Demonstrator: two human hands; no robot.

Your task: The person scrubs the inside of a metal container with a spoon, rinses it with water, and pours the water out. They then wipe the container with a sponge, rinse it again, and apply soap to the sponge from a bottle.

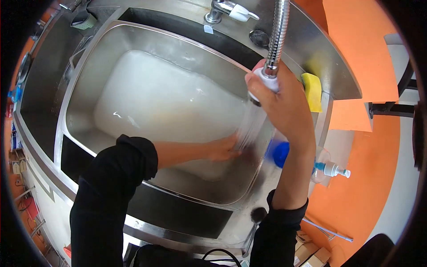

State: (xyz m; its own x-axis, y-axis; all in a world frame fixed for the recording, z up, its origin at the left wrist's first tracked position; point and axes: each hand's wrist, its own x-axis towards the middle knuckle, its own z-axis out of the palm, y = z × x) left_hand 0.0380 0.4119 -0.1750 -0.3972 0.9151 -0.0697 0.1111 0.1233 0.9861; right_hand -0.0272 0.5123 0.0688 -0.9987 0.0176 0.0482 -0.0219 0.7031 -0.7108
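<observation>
My right hand (278,91) is wrapped round the white spray head (265,83) at the end of a metal hose (279,33). Water streams from it down into a large metal pan (89,89), set in the sink and holding cloudy water (155,93). Inside the pan's right part, my left hand (224,148) reaches into the spray; its fingertips are blurred by the water, and whether they hold anything cannot be made out.
A yellow sponge (313,92) sits right of my right hand. Beside my right forearm are a blue object (280,154) and a pump bottle (330,169). The faucet (222,10) stands behind the pan. A ladle-like utensil (258,215) lies near the front edge.
</observation>
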